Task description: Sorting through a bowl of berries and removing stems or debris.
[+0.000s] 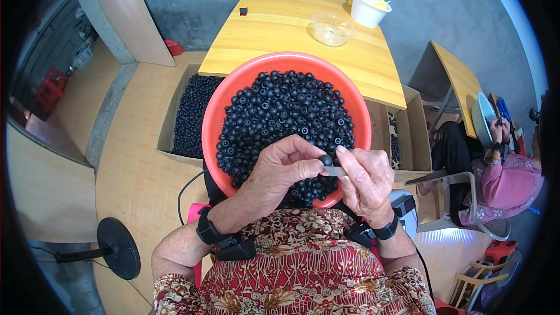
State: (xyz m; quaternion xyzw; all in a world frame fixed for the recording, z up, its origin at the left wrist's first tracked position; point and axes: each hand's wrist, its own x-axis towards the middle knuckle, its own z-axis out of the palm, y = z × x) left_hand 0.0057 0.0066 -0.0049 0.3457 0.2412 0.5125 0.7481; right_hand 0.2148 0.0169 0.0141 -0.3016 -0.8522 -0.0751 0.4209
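A wide red basin [212,134] stands in front of me, heaped with small round black pieces [280,114], many with a hole or a ring-shaped end. Over its near right part, my left hand [274,169] pinches one black ball [326,160] between thumb and fingertips. My right hand [368,184] grips a small flat grey metal blade [335,171] between thumb and fingers. The blade lies right under the ball, by my left thumb tip; whether its edge touches the ball I cannot tell. Both wrists wear black bands.
Beyond the basin is a yellow wooden table [280,29] with a clear plastic bowl [331,30], a white tub [370,9] and a small black object [243,11]. Cardboard boxes [167,131] with black pieces flank the basin. Right, a seated person [507,184] handles a light blue basin [483,115].
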